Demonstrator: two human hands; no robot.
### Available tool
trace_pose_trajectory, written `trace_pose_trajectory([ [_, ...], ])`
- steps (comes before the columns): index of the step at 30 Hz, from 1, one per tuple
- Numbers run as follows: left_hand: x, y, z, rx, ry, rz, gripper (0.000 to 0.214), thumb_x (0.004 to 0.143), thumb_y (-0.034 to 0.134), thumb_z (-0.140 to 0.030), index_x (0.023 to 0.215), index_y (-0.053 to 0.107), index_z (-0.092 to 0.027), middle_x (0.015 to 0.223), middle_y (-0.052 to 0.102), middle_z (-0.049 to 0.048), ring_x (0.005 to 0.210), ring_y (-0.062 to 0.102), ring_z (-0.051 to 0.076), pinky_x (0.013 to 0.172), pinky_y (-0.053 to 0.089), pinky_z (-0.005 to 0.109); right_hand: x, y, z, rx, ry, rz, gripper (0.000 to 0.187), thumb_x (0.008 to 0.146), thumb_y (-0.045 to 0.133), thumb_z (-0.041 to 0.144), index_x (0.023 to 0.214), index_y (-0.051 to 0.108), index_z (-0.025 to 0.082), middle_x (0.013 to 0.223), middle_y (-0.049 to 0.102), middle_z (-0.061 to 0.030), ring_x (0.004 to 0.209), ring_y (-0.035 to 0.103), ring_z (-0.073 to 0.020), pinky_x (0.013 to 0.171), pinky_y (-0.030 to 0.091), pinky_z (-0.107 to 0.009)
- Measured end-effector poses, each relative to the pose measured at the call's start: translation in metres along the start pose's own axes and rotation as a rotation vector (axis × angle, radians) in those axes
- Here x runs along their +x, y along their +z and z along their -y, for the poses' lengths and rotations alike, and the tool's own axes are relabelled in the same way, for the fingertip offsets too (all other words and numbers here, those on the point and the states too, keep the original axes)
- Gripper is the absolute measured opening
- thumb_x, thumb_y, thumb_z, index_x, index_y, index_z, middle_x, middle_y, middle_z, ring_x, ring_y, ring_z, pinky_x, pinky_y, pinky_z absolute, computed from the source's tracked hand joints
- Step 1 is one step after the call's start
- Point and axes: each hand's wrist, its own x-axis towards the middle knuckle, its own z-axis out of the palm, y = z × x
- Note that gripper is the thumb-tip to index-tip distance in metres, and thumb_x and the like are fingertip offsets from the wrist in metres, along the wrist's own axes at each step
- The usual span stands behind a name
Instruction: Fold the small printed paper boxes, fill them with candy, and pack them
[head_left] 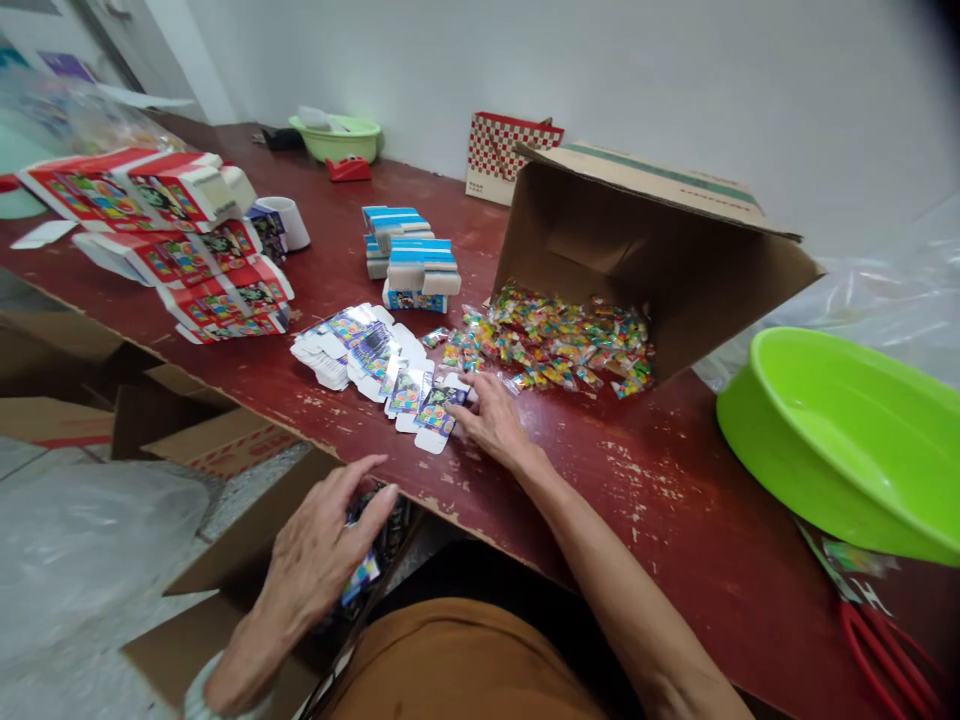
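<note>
My right hand (491, 418) rests on the red table (675, 520) with its fingers on the nearest flat printed carton (435, 408) of a fanned row of flat cartons (367, 352). My left hand (322, 550) is below the table edge, its fingers curled round a folded printed carton (367, 568) held over an open brown box (225, 600). Just beyond my right hand, a pile of small wrapped candies (559, 340) spills out of a tipped cardboard box (645, 250).
Red display boxes (187, 240) are stacked at the left, blue-topped boxes (412, 255) stand mid-table. A green basin (847, 440) sits at the right with red scissors (885, 650) before it. A green bowl (337, 135), tape dispenser (349, 168), checked bag (510, 150) and white cup (289, 220) stand farther back.
</note>
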Motion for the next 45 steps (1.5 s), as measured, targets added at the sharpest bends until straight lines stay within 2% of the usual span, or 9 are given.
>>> trace_pose_trajectory([
  [5, 0.043, 0.029, -0.026, 0.402, 0.265, -0.208, 0.051, 0.092, 0.051, -0.048, 0.131, 0.058, -0.016, 0.106, 0.066, 0.0132, 0.094, 0.060, 0.030, 0.087, 0.046, 0.042, 0.018, 0.007, 0.005, -0.290, 0.132, 0.094, 0.056, 0.081, 0.068, 0.044, 0.129, 0.050, 0.021, 0.127, 0.048, -0.0125, 0.114, 0.055, -0.0295, 0.090, 0.047, -0.041],
  [10, 0.073, 0.044, -0.040, 0.672, 0.248, -0.122, 0.062, 0.086, 0.054, -0.061, 0.126, 0.060, -0.013, 0.108, 0.062, 0.0197, 0.098, 0.058, 0.037, 0.076, 0.046, 0.042, 0.016, 0.005, 0.011, -0.350, 0.166, 0.154, 0.058, 0.076, 0.073, 0.047, 0.123, 0.052, 0.021, 0.124, 0.047, -0.0118, 0.113, 0.057, -0.0293, 0.088, 0.048, -0.040],
  [16, 0.079, 0.040, -0.038, 0.608, 0.246, -0.011, 0.060, 0.085, 0.057, -0.061, 0.122, 0.057, -0.014, 0.118, 0.059, 0.0186, 0.106, 0.056, 0.035, 0.081, 0.045, 0.040, 0.022, 0.005, 0.006, -0.318, 0.205, 0.162, 0.061, 0.068, 0.078, 0.044, 0.117, 0.052, 0.019, 0.127, 0.047, -0.0131, 0.112, 0.057, -0.0309, 0.089, 0.047, -0.043],
  [25, 0.073, 0.031, -0.039, -0.084, 0.154, -0.194, 0.064, 0.069, 0.078, -0.046, 0.120, 0.052, -0.018, 0.101, 0.066, 0.0080, 0.092, 0.060, 0.025, 0.080, 0.048, 0.037, 0.000, -0.015, -0.014, 0.703, 0.203, -0.117, 0.025, 0.074, 0.069, 0.035, 0.090, 0.056, 0.021, 0.080, 0.062, 0.0017, 0.072, 0.058, -0.0148, 0.069, 0.049, -0.029],
  [27, 0.066, 0.016, -0.046, -0.415, 0.107, 0.022, 0.066, 0.069, 0.077, -0.050, 0.122, 0.053, -0.018, 0.100, 0.067, 0.0084, 0.089, 0.062, 0.024, 0.078, 0.049, 0.037, -0.013, -0.028, 0.001, 0.812, 0.124, -0.100, 0.025, 0.073, 0.074, 0.035, 0.089, 0.059, 0.021, 0.078, 0.063, 0.0025, 0.068, 0.056, -0.0124, 0.064, 0.048, -0.025],
  [30, 0.051, 0.000, -0.057, -0.875, -0.005, 0.721, 0.058, 0.069, 0.071, -0.058, 0.109, 0.064, -0.017, 0.095, 0.071, 0.0109, 0.083, 0.067, 0.027, 0.075, 0.051, 0.040, -0.029, -0.037, 0.030, 0.917, 0.036, -0.001, 0.024, 0.073, 0.077, 0.034, 0.086, 0.062, 0.022, 0.078, 0.064, 0.0026, 0.065, 0.054, -0.0106, 0.060, 0.046, -0.023],
  [32, 0.040, -0.003, -0.061, -1.008, -0.061, 0.984, 0.052, 0.064, 0.074, -0.056, 0.097, 0.070, -0.016, 0.088, 0.072, 0.0120, 0.078, 0.068, 0.027, 0.073, 0.051, 0.039, -0.035, -0.036, 0.044, 0.969, 0.028, 0.046, 0.025, 0.072, 0.078, 0.036, 0.086, 0.062, 0.023, 0.078, 0.063, 0.0029, 0.065, 0.054, -0.0108, 0.061, 0.047, -0.024],
  [39, 0.022, 0.005, -0.060, -1.008, -0.053, 0.821, 0.028, 0.073, 0.074, -0.041, 0.076, 0.071, -0.014, 0.064, 0.069, 0.0077, 0.058, 0.064, 0.018, 0.057, 0.049, 0.028, -0.047, -0.030, 0.043, 0.995, 0.017, 0.110, 0.030, 0.079, 0.075, 0.040, 0.101, 0.063, 0.025, 0.089, 0.064, 0.0005, 0.078, 0.060, -0.0137, 0.072, 0.052, -0.028],
  [45, 0.016, 0.011, -0.064, -1.078, -0.153, 0.689, 0.026, 0.075, 0.076, -0.035, 0.089, 0.064, -0.015, 0.069, 0.072, 0.0046, 0.050, 0.068, 0.019, 0.051, 0.053, 0.028, -0.071, -0.027, 0.044, 1.120, 0.140, 0.210, 0.043, 0.077, 0.076, 0.040, 0.114, 0.060, 0.025, 0.095, 0.069, -0.0024, 0.074, 0.064, -0.0145, 0.066, 0.056, -0.029],
])
